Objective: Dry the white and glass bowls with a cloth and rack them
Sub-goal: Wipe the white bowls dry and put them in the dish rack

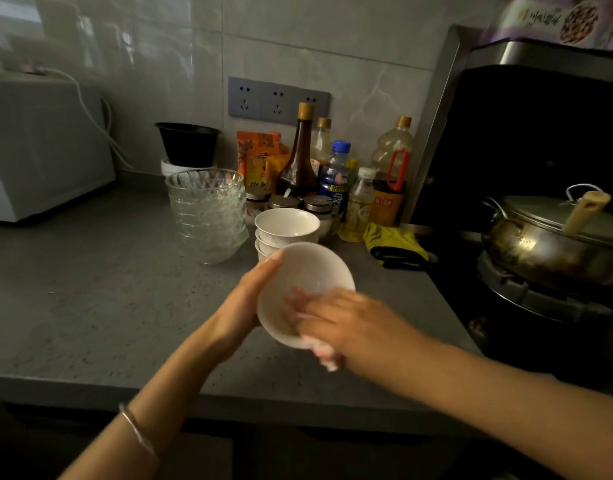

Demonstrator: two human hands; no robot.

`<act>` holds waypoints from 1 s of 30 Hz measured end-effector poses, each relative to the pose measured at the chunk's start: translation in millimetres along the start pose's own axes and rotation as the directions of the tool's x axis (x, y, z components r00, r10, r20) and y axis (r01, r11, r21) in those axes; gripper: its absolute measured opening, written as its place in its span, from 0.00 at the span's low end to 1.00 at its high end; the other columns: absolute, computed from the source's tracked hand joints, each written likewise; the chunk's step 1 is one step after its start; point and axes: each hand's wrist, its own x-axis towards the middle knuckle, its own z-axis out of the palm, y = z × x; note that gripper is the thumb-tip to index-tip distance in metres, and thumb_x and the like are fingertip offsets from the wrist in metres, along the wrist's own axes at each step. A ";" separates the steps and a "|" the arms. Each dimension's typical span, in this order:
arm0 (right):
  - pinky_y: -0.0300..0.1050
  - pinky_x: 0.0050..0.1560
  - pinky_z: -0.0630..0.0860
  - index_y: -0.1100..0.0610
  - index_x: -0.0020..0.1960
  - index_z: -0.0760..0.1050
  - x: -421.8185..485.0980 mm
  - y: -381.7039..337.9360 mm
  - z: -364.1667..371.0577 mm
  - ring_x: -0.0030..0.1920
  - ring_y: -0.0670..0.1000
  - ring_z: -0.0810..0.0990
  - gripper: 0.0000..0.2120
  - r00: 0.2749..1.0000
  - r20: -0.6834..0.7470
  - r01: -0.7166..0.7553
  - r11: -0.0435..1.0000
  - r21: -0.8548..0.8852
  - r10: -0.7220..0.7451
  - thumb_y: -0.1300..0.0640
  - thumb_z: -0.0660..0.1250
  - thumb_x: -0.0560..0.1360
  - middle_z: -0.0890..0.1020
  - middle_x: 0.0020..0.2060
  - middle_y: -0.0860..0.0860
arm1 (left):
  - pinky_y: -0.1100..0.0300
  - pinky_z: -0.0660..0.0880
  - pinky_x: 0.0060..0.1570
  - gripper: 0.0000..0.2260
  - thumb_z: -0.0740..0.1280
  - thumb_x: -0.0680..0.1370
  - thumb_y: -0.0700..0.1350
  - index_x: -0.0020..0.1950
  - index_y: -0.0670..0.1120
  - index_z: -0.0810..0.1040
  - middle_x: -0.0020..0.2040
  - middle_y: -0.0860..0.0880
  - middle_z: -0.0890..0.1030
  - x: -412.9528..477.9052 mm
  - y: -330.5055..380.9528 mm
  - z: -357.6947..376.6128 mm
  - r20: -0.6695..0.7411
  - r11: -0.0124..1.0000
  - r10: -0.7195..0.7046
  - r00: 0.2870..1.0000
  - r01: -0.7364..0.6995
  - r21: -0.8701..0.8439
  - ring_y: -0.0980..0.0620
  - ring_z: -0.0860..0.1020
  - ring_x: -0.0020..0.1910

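Observation:
My left hand [244, 306] grips a white bowl [310, 268] by its left rim, holding it tilted above the grey counter [107, 299]. My right hand [339, 318] presses a pale pink and white cloth [324, 355] into the bowl's lower inside; most of the cloth is hidden under the fingers. Just behind stands a short stack of white bowls [286, 226]. To its left stands a stack of several cut-glass bowls [208, 213].
Sauce and oil bottles [300, 157] and small jars [317, 204] line the wall behind the stacks. A black tub [189, 143] sits at the back, a white appliance [38, 147] at far left. A yellow cloth [391, 237] lies beside the stove, where a lidded wok [547, 237] sits.

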 end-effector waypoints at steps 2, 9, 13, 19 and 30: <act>0.57 0.67 0.66 0.55 0.57 0.81 -5.7 18.9 -8.1 0.62 0.51 0.78 0.30 0.995 0.092 0.076 0.915 -0.397 -0.043 0.46 0.77 0.58 0.82 0.57 0.52 | 0.57 0.78 0.49 0.16 0.57 0.77 0.63 0.58 0.60 0.76 0.53 0.54 0.83 0.9 8.2 -7.9 0.151 0.992 -0.073 0.986 0.056 0.116 0.52 0.82 0.53; 0.53 0.75 0.46 0.66 0.73 0.50 -5.5 50.4 -7.6 0.72 0.45 0.52 0.31 0.974 -0.015 0.102 0.496 -0.862 -0.226 0.69 0.54 0.71 0.58 0.73 0.52 | 0.60 0.78 0.47 0.15 0.55 0.78 0.62 0.51 0.63 0.81 0.49 0.55 0.85 3.1 29.9 -10.9 0.270 0.980 -0.155 0.950 0.113 0.165 0.53 0.83 0.51; 0.48 0.71 0.61 0.60 0.65 0.75 -4.9 18.0 -4.0 0.65 0.52 0.75 0.18 0.987 -0.115 0.040 0.865 -0.501 -0.113 0.64 0.58 0.76 0.77 0.64 0.55 | 0.59 0.79 0.45 0.18 0.55 0.73 0.62 0.57 0.59 0.76 0.49 0.55 0.84 0.6 21.3 -13.0 0.190 0.987 -0.106 0.976 0.080 0.140 0.52 0.83 0.50; 0.37 0.65 0.63 0.55 0.67 0.72 -4.6 -26.3 -16.3 0.66 0.48 0.72 0.27 0.986 0.091 -0.147 0.985 0.092 0.139 0.54 0.73 0.69 0.72 0.69 0.51 | 0.54 0.77 0.50 0.20 0.59 0.71 0.63 0.56 0.56 0.78 0.50 0.50 0.85 -5.6 14.6 5.5 0.029 0.996 -0.087 0.996 0.086 0.019 0.50 0.82 0.51; 0.48 0.67 0.69 0.56 0.62 0.77 -1.4 -29.1 -11.2 0.64 0.52 0.74 0.23 0.986 0.099 -0.137 0.991 0.000 0.136 0.51 0.73 0.69 0.78 0.63 0.53 | 0.55 0.77 0.50 0.23 0.58 0.71 0.64 0.61 0.56 0.76 0.56 0.48 0.82 -9.2 16.1 12.2 -0.004 0.997 -0.073 0.997 0.073 0.009 0.49 0.81 0.54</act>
